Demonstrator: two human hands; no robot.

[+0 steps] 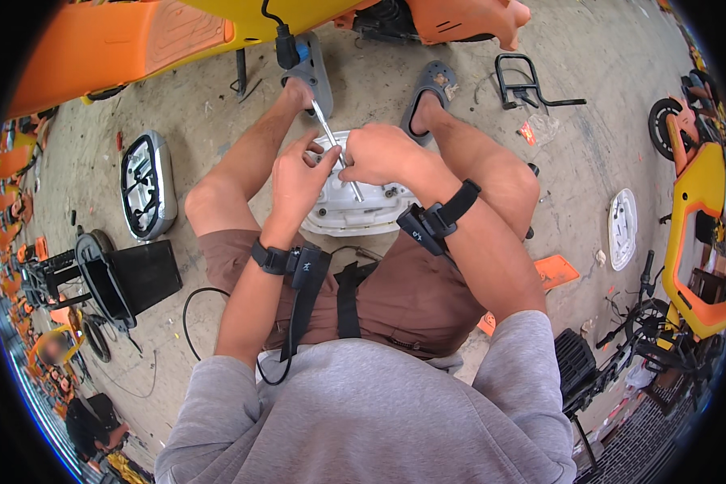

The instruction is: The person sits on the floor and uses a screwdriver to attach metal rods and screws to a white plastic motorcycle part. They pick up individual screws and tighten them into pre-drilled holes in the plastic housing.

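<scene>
A slim, shiny metal rod-like tool [324,121] slants between my hands, its lower end over a white plastic cover [355,224]. My right hand [379,153] is closed in a fist around part of it, the fingertips turned inward and partly hidden. On the other side, my left hand [298,177] has its fingers curved and apart, with the thumb tip at the rod. The cover lies on the floor between my legs and carries small dark fittings. My hands hide much of its upper part.
An orange and yellow vehicle body [189,36] spans the far side, a black plug [286,48] hanging by it. Left are a silver-and-black shell [149,185] and a black bin [141,278]. Right are a black tube frame [518,81], a white panel [623,230] and a yellow frame [690,242].
</scene>
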